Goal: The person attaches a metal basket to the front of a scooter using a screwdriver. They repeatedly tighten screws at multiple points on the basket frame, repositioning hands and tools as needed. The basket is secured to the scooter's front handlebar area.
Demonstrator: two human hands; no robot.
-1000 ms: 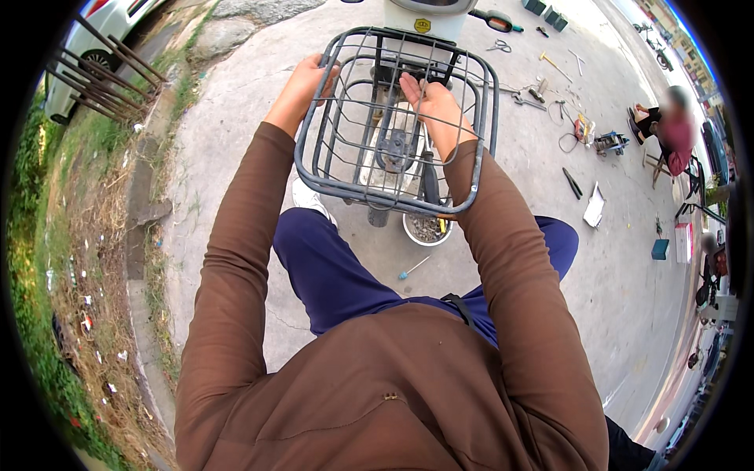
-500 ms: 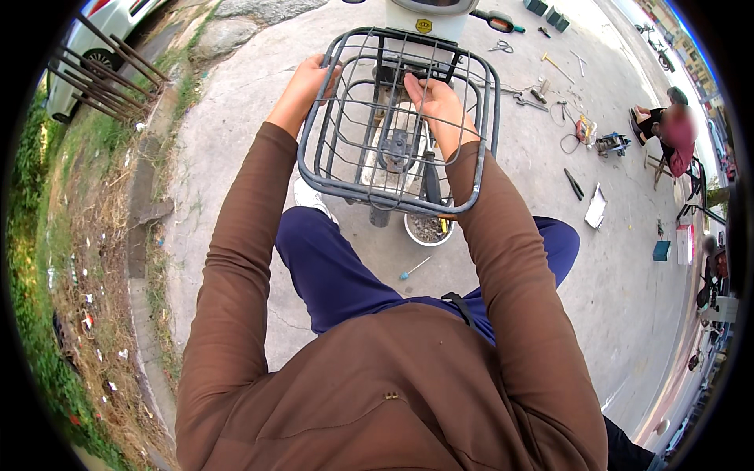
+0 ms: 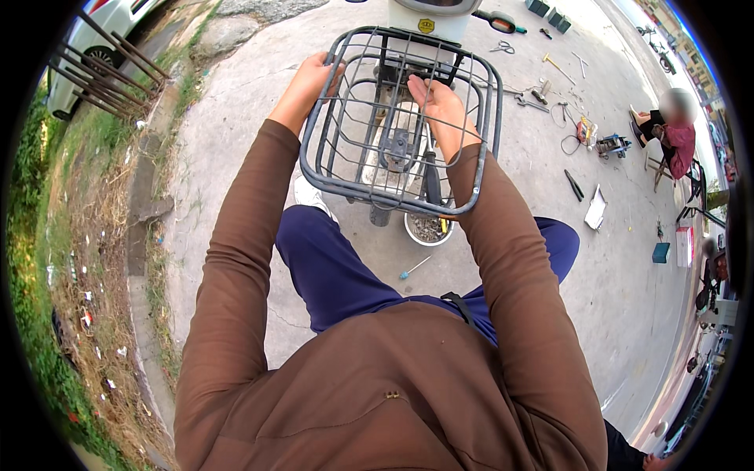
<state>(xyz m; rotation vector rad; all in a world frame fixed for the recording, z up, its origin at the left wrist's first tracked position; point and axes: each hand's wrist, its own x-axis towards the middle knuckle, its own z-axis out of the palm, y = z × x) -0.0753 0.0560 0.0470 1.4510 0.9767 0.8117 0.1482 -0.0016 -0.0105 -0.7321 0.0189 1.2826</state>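
A black wire basket (image 3: 314, 169) is in front of me, at the front of a white scooter (image 3: 428, 20). My left hand (image 3: 312, 85) is closed round the basket's left side near its far corner. Behind the basket's wires, my right hand (image 3: 441, 108) has its fingers bunched beside a black bracket (image 3: 393, 72) at the far end. Whatever lies between those fingertips is hidden. Below the wires is a dirty whitish part of the scooter (image 3: 385, 161).
A white bowl (image 3: 414, 235) of small metal parts is between my legs, with a blue-handled screwdriver (image 3: 405, 275) nearby. Pliers (image 3: 574, 185), a yellow-handled hammer (image 3: 559, 69) and other tools lie on the right. A person (image 3: 677, 141) sits farther right; a kerb (image 3: 141, 235) runs along the left.
The basket and both hands have shifted very slightly to the right. My right fingers have turned a little at the bracket. The seated person's head and arms have moved.
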